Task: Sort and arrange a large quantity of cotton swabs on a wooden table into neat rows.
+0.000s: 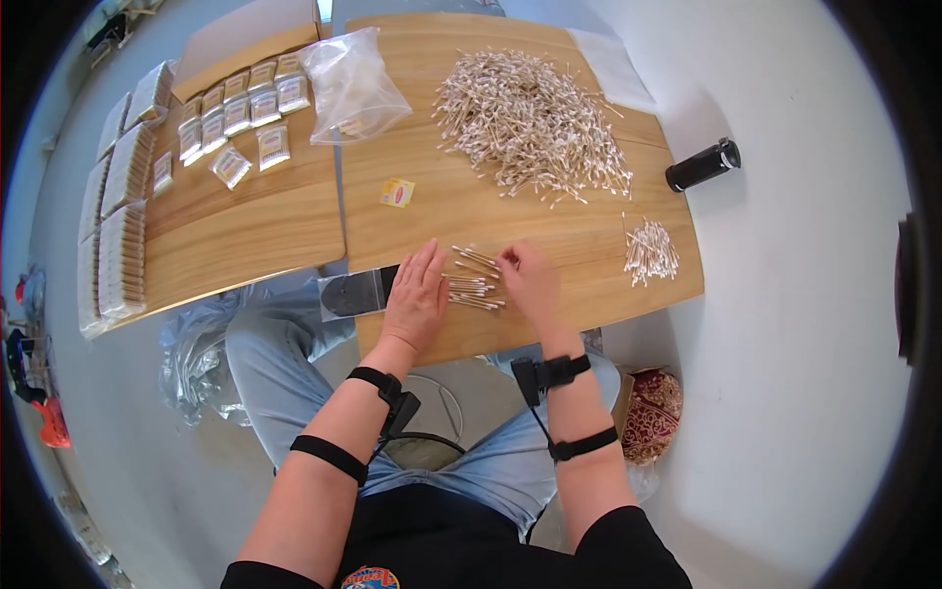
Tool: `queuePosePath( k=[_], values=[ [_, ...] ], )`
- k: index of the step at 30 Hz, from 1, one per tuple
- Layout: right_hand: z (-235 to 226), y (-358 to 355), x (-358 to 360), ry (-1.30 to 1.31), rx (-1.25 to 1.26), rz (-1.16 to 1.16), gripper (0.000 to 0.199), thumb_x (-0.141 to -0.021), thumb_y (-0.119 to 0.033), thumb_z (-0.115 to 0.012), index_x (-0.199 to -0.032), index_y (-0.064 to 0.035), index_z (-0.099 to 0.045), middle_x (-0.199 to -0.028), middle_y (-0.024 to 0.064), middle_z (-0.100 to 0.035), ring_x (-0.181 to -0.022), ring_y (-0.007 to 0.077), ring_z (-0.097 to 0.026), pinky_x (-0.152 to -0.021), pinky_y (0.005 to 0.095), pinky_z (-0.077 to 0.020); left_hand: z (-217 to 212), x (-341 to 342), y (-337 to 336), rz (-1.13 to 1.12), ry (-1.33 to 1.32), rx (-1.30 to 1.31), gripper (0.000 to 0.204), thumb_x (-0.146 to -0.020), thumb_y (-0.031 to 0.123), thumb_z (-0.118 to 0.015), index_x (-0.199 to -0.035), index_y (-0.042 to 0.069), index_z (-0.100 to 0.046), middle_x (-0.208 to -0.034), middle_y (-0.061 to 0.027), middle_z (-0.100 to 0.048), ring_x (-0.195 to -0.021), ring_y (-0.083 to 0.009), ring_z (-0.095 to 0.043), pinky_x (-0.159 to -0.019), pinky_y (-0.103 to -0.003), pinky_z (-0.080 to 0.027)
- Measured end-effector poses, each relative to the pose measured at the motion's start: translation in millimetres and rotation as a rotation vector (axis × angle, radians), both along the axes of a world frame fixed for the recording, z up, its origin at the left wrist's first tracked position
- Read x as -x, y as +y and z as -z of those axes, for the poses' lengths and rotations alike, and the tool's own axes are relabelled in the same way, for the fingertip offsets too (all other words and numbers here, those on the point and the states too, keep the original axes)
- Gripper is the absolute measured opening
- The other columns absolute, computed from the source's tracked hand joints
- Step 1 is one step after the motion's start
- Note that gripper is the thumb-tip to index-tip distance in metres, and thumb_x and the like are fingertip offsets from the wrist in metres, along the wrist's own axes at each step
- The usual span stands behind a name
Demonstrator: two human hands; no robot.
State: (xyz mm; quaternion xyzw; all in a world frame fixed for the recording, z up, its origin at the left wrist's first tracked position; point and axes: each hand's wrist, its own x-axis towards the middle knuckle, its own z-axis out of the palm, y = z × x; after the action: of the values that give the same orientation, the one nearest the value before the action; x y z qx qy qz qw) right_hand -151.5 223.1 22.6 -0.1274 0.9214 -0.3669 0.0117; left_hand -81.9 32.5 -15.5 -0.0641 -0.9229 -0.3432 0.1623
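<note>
My left hand (417, 297) lies flat with its fingers stretched out, over the near end of a black card-like piece in a clear plastic bag (354, 294). Beside its fingers, a small spread of cotton swabs (474, 287) lies on the table near the front edge. My right hand (531, 285), slightly blurred, has its fingertips pinched together at the right ends of the upper swabs and appears to grip a cotton swab there; the fingers partly hide it. A small yellow card (397, 192) with a red mark lies just beyond my left hand.
A large heap of cotton swabs (530, 123) covers the far right; a smaller pile (651, 252) sits near the right edge. Several filled packets (235, 116), stacked bundles (123, 260), a cardboard box (245, 44) and a clear bag (355, 83) stand left. A black cylinder (703, 165) is right.
</note>
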Motion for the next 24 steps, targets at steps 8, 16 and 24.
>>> queuePosePath(
  k=[8, 16, 24],
  values=[
    [13.3, 2.7, 34.8, 0.167, -0.150, -0.043, 0.008, -0.080, -0.013, -0.067, -0.082, -0.0056, -0.065, -0.086, 0.0117, -0.063, -0.082, 0.0315, -0.061, -0.072, 0.0419, -0.0499, 2.7, -0.7, -1.2, 0.010, -0.010, 0.004, 0.045, -0.094, 0.016, -0.055, -0.136, 0.006, -0.044, -0.143, -0.0154, -0.045, -0.132, -0.0301, -0.044, -0.113, -0.045, -0.031],
    [9.0, -4.9, 1.8, -0.011, 0.142, 0.017, 0.013, -0.081, -0.011, -0.068, -0.090, -0.0034, -0.065, -0.087, 0.0118, -0.063, -0.087, 0.0316, -0.060, -0.076, 0.0419, -0.0480, -1.6, -0.1, -0.1, 0.032, -0.051, 0.092, 0.051, -0.095, 0.021, -0.055, -0.142, 0.009, -0.041, -0.148, -0.0128, -0.041, -0.137, -0.0288, -0.038, -0.116, -0.044, -0.027],
    [16.1, 9.3, -74.5, 0.269, -0.244, -0.099, 0.072, -0.083, -0.025, -0.068, -0.141, 0.0037, -0.036, -0.142, 0.0233, -0.042, -0.135, 0.0372, -0.037, -0.113, 0.0492, -0.0275, -7.5, -1.4, 1.9, 0.094, -0.116, 0.213, 0.057, -0.096, 0.035, -0.052, -0.146, 0.012, -0.038, -0.154, -0.0117, -0.033, -0.142, -0.0271, -0.032, -0.117, -0.048, -0.021]
  ],
)
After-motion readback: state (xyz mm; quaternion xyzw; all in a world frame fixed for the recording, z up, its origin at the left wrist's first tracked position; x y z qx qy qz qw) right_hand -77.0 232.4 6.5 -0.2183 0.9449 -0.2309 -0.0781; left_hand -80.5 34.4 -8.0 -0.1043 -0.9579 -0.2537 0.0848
